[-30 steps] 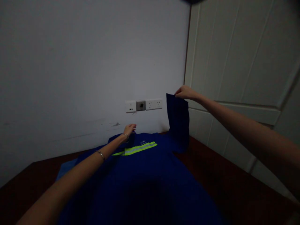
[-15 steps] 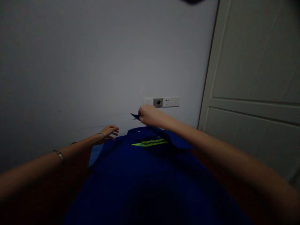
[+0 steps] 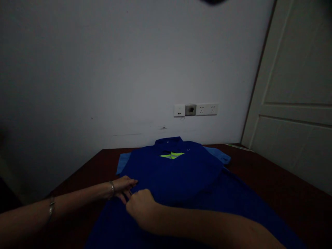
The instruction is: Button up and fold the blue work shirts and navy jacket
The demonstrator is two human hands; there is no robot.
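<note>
A dark blue collared shirt (image 3: 166, 173) lies spread out, with light blue sleeves and a yellow-green and grey striped patch below its collar. My left hand (image 3: 123, 186), with bracelets on its wrist and forearm, rests at the shirt's left side, its fingers apart. Right beside it, my right hand (image 3: 142, 209) is closed over the shirt's lower left part, knuckles up. Its fingertips are hidden, but it seems to grip the fabric there. The forearm crosses over the lower body of the shirt.
Under the shirt is a dark reddish-brown tabletop (image 3: 261, 169), set against a pale wall (image 3: 103, 69). Wall sockets (image 3: 206, 109) sit above the collar. A panelled door (image 3: 298, 83) stands on the right. A thin printed strip (image 3: 238, 147) lies at the back right edge.
My right hand has come down and left from the collar area, where it held up a dark piece of cloth. My left hand has moved nearer to me. The shirt's upper part now lies flatter.
</note>
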